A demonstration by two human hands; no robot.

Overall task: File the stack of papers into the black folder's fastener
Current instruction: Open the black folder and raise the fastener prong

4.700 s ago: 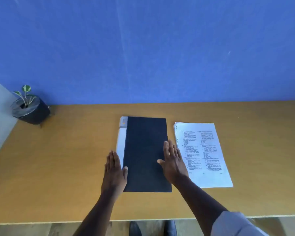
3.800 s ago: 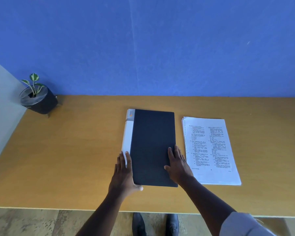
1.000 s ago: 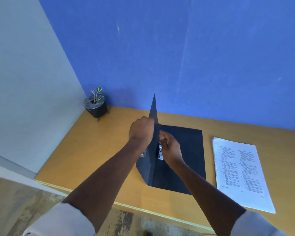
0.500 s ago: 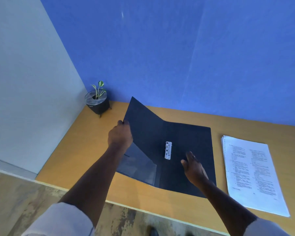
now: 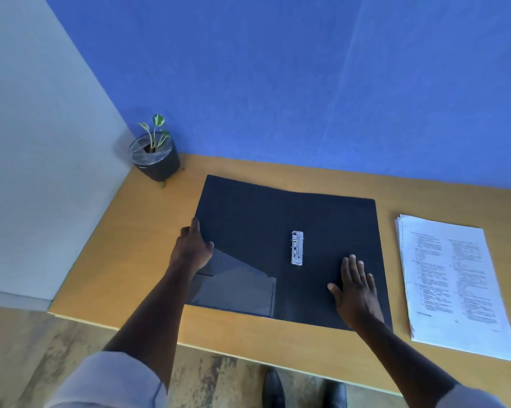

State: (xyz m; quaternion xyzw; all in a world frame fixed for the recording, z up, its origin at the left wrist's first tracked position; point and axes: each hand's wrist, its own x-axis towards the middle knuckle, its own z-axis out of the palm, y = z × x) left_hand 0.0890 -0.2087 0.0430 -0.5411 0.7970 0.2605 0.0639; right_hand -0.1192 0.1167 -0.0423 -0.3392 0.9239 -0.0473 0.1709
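Folder: black folder [image 5: 248, 219] lies open and flat on the table [image 5: 124, 248], with a clear pocket on its left flap.
Fastener: silver clip [image 5: 297, 251] beside the fold.
Papers: printed stack of papers [image 5: 451, 284] just right of the folder, apart from it.
Left hand [image 5: 193, 249]: fingers at the left flap's outer edge; grip unclear.
Right hand [image 5: 355, 290]: flat, fingers spread, pressing the right flap.
Open room: bare table left of the folder; potted plant [image 5: 155, 154] in the far corner.

We see soft, even light with faint shadows. The clear pocket [image 5: 236, 287] shines a little. Lines bend near the edges. The print on the papers [image 5: 451, 284] looks blurry.
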